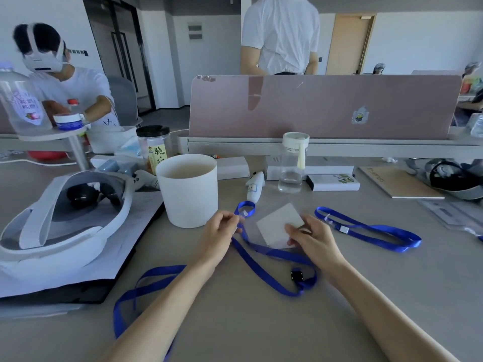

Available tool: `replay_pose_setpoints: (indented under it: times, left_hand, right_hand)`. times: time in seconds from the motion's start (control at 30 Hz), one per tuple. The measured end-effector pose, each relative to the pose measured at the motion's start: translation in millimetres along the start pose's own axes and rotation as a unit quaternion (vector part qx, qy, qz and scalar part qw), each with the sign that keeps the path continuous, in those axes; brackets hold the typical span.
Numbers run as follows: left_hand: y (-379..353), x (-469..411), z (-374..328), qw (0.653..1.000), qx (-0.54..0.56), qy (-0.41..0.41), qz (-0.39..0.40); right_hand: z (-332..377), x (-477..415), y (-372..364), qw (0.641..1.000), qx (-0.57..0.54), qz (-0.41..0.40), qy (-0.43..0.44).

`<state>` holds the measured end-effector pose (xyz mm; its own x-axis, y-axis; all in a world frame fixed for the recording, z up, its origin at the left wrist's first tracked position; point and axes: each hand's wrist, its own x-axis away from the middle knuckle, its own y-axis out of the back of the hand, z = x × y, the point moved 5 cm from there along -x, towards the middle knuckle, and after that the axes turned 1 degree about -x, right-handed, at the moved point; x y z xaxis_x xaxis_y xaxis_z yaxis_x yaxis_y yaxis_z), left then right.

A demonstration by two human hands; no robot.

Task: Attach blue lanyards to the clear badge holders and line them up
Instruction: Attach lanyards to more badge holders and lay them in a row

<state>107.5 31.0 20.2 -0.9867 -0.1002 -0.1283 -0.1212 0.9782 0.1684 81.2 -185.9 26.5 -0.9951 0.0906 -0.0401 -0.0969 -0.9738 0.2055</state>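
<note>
The scene was lit evenly by soft, cool daylight; the source lay outside the frame. Shadows under the left hand point(222, 231), the right hand point(313, 240) and the white cylindrical container point(189, 189) were faint and diffuse. The pink desk divider point(324, 105) carried a glossy sheen and reflected a white shirt near its top edge. Wide-angle distortion bowed the divider and stretched the forearms at the lower edge. Fine detail was soft overall, with smearing on the blue lanyard point(261, 259) and the clear badge holder point(279, 226).
</note>
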Motion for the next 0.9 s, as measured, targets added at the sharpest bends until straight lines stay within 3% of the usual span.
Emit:
replay_pose_setpoints:
  times: [0.23,0.4,0.67,0.9]
  left_hand:
    - [4.0,0.5,-1.6,1.0,-0.02,-0.004,-0.003]
    - [-2.4,4.5,-3.2,0.997,-0.064,-0.037,0.035]
    - [-0.9,6.6,-6.5,0.993,-0.095,-0.056,0.03]
    - [-1.2,8.0,-7.1,0.994,-0.094,-0.044,0.038]
  right_hand:
    - [13.1,9.1,6.1,0.986,-0.156,-0.03,0.043]
    - [20.2,13.7,1.8,0.985,-0.157,-0.014,0.063]
    - [22.9,15.1,-0.9,0.986,-0.147,0.008,0.075]
    - [22.2,14.5,3.8,0.987,-0.136,-0.025,0.079]
